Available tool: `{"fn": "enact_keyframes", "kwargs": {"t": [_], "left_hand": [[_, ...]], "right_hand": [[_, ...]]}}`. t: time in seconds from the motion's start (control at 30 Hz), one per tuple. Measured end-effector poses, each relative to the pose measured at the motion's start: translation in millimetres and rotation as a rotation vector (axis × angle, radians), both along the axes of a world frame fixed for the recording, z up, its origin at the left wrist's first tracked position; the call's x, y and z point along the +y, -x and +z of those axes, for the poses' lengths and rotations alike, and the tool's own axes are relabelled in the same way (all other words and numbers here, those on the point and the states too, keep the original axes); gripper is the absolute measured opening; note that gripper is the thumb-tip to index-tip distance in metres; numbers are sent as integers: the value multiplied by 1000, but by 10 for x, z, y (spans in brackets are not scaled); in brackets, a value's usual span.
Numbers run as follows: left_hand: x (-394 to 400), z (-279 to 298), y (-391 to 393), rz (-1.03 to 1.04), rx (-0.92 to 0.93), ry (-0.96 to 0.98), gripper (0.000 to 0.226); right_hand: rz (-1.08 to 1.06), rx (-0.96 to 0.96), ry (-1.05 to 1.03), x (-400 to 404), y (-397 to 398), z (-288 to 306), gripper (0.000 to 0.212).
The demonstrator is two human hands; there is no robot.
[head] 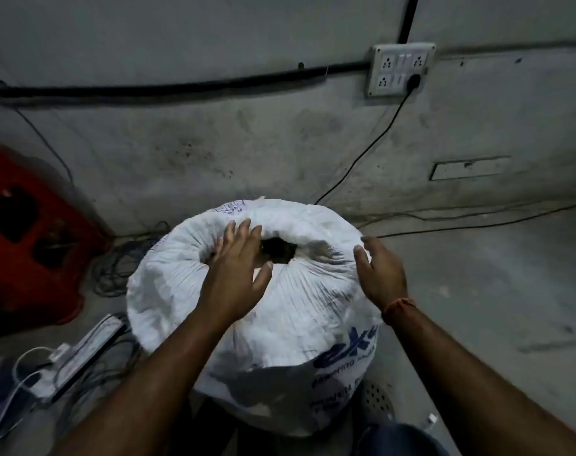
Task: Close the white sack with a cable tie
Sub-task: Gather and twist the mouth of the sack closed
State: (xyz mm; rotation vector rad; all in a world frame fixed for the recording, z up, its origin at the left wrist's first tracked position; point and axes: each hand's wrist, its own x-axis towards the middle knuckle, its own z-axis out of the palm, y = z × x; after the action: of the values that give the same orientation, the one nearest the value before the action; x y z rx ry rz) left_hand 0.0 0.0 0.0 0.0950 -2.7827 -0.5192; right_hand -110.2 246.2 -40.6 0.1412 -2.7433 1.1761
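Observation:
A full white woven sack (299, 304) with blue print stands upright on the floor in front of me. Its mouth (278, 251) is partly gathered, leaving a dark hole at the top. My left hand (237, 268) lies flat on the puckered cloth just left of the hole, fingers spread. My right hand (380, 271) hovers at the sack's right shoulder, fingers apart, holding nothing. No cable tie shows anywhere in view.
A red plastic crate (26, 238) sits at the left by the wall. A power strip (82, 353) and tangled cables lie on the floor at lower left. A wall socket plate (400, 69) has a black cord running down behind the sack.

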Motion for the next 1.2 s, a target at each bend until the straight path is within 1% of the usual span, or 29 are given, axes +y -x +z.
{"fn": "enact_keyframes", "kwargs": {"t": [0.1,0.13,0.2,0.23,0.27,0.3,0.37,0.4,0.43,0.47,0.5,0.57,0.6,0.7,0.73,0.8,0.87,0.9,0.93,0.97,1.03,1.1,1.13,1.2], "left_hand": [[34,-230,368,-37,-46,-34,67],[76,-293,460,-63,-62,-41,67],[152,-431,680,-113,-65,-60,67],[190,-483,767,-141,-61,-63,69],[236,-527,838,-173,-63,-72,70],[287,-575,886,-208,-69,-70,72],[403,-675,977,-285,-99,-55,77],[452,-723,1003,-314,-125,-42,79],[491,-769,1020,-332,-160,-23,81],[518,-814,1021,-339,-197,-3,81],[544,-856,1011,-336,-223,14,80],[573,-902,968,-324,-255,35,74],[582,-896,942,-319,-272,35,71],[606,-762,866,-305,-275,11,67],[626,-667,839,-291,-235,-17,67],[719,-412,762,-249,-83,-114,69],[866,-148,637,-192,154,-154,63],[954,-34,570,-161,251,-138,60],[1041,57,519,-142,303,-109,60],[1123,107,484,-139,298,-81,65],[1240,109,447,-140,189,-47,82],[1288,27,435,-106,83,-34,95],[1300,-24,429,-87,59,-32,94],[1318,-93,399,-56,78,-52,76]], "right_hand": [[-145,-238,54,-44,288,-291,38],[-157,-332,48,-38,310,-340,40],[-159,-455,25,-20,438,-454,48],[-154,-494,46,9,487,-484,52],[-141,-530,111,42,500,-477,52],[-103,-575,246,66,500,-489,46],[-47,-731,612,137,499,-477,36],[-8,-825,764,166,495,-429,31],[36,-907,863,196,494,-363,25],[71,-952,902,219,504,-311,18],[83,-939,883,242,516,-266,15],[61,-765,698,268,537,-165,6],[39,-649,613,279,540,-104,7],[42,-387,494,285,583,64,17],[39,-323,436,276,580,139,24],[21,-218,347,257,584,298,33],[-14,-132,265,196,544,530,30],[-20,-110,252,163,527,613,25],[-7,-110,285,119,493,703,21],[9,-139,345,75,471,757,19],[29,-226,473,0,413,845,15],[45,-315,587,-44,353,924,5],[68,-353,632,-58,313,966,7],[121,-416,688,-53,248,1005,19]]}}
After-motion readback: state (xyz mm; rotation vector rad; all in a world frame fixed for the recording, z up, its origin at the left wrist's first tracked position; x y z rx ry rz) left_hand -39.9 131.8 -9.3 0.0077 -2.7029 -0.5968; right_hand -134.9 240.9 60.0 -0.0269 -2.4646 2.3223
